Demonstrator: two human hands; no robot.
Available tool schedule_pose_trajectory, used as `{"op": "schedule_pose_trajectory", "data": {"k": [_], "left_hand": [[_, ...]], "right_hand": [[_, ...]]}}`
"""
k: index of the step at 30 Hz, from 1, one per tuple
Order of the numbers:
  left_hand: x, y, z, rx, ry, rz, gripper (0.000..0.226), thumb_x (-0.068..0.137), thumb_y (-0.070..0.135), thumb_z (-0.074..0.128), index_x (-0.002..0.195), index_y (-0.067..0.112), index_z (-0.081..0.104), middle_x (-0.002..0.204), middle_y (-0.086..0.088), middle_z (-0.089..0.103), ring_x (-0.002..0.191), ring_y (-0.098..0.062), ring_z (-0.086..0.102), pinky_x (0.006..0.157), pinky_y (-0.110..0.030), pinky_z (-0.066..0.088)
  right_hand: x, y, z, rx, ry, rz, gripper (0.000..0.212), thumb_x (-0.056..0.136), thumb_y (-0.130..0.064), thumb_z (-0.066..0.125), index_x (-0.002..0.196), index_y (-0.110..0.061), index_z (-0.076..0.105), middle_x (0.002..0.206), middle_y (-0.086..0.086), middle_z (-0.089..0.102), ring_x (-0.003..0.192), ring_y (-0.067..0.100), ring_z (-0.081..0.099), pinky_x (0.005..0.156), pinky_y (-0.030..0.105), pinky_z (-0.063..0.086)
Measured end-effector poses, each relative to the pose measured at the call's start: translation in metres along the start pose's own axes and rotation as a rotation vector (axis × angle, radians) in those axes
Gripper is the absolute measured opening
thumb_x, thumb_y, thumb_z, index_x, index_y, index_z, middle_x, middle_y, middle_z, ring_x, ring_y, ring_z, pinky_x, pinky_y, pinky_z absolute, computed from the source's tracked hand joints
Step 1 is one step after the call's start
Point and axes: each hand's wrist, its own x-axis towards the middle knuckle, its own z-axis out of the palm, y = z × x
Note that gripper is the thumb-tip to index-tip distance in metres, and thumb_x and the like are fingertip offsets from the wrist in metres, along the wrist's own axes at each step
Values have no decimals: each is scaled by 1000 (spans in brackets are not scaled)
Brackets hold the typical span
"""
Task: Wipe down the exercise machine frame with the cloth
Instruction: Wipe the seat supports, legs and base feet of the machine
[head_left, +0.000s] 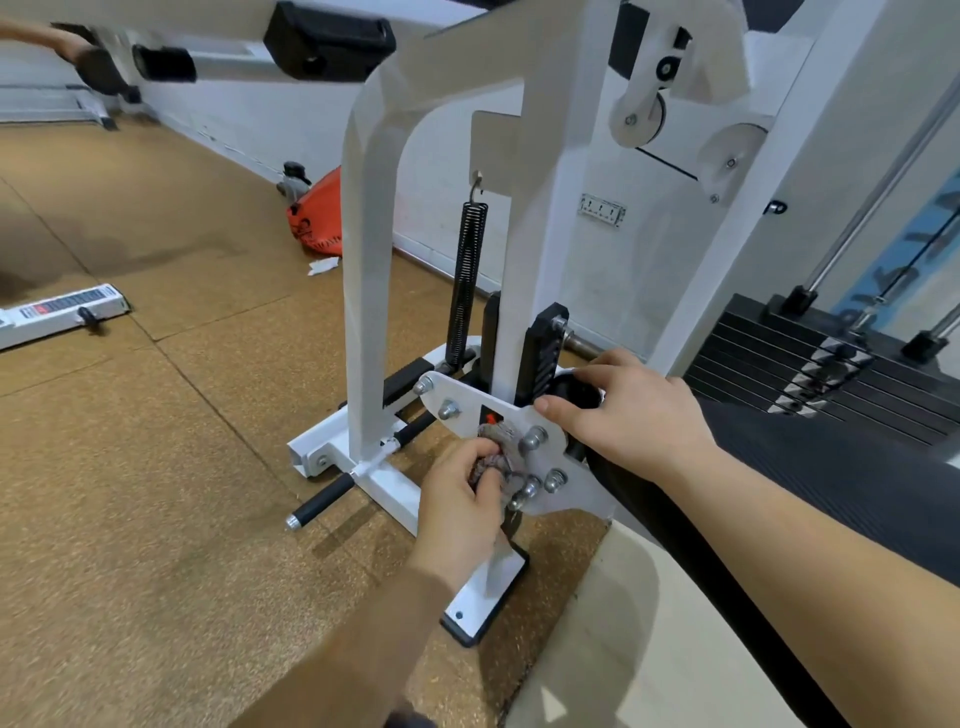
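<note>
The white exercise machine frame rises in the middle of the view, with a bolted white plate low down near the floor. My left hand grips a bunched grey cloth and presses it against that plate, between the silver bolts. On the plate's right end rests my right hand, fingers spread over its upper edge and a black round part behind it. A black coil spring hangs just above the plate.
A black weight stack with chrome guide rods stands at the right. An orange bag lies by the white wall. A black foot peg sticks out near the base. Brown cork floor spreads to the left, with another white frame piece.
</note>
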Motion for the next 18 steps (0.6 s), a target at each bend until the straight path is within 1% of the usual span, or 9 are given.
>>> {"op": "schedule_pose_trajectory", "data": {"k": [1,3,8,9,11,12,14,16,18], "left_hand": [[2,3,-1,-8,54,1,30,101,12,58,116,37,63,116,8,65,103,-3,65,88,-28,57],[-13,17,15,-80,106,-9,31,102,17,60,125,37,59,118,15,64,110,-3,63,92,-24,54],[-41,16,48,71,199,47,16,101,12,59,115,18,66,107,12,55,103,-7,55,84,-11,44],[-43,13,47,68,167,14,14,101,13,59,112,19,65,106,10,56,102,-10,57,86,-14,47],[-52,8,37,-30,86,-114,10,100,19,61,107,26,64,102,6,64,100,-16,65,88,-33,57],[-58,7,32,-87,79,-156,11,100,21,62,107,29,63,102,5,68,100,-17,67,89,-39,59],[-65,16,27,-176,146,-135,17,100,19,63,112,30,61,107,5,69,102,-11,68,90,-34,58],[-65,28,36,-149,219,23,21,100,13,62,112,30,61,110,10,65,103,-6,65,89,-22,53],[-66,38,58,13,197,181,20,97,6,63,107,23,65,105,13,58,98,-5,61,83,-14,48]], "right_hand": [[-1,-1,-1,-1,4,0,66,87,-85,44,132,-41,65,134,-12,53,120,21,57,104,44,42],[-3,-1,-1,11,20,8,64,84,-86,46,125,-42,69,128,-12,55,114,21,60,100,44,47],[-6,-2,0,83,129,70,62,79,-85,53,103,-32,76,107,-9,61,96,21,64,79,41,56],[-8,-1,2,96,155,74,58,82,-81,53,100,-31,76,105,-9,62,93,20,63,75,39,56],[-22,1,3,112,183,69,52,89,-73,52,102,-29,76,109,-9,63,94,17,62,73,35,54],[-31,4,2,117,187,58,51,92,-70,51,107,-28,76,115,-10,63,99,16,62,75,35,54],[-46,15,-5,84,156,23,52,95,-66,51,116,-25,74,130,-11,62,115,15,60,86,36,54],[-57,32,-13,12,82,-61,56,93,-66,56,135,-31,66,149,-17,53,138,10,49,105,34,47],[-62,43,-14,61,95,-100,62,90,-68,59,143,-37,59,156,-20,47,145,4,40,114,29,38]]}}
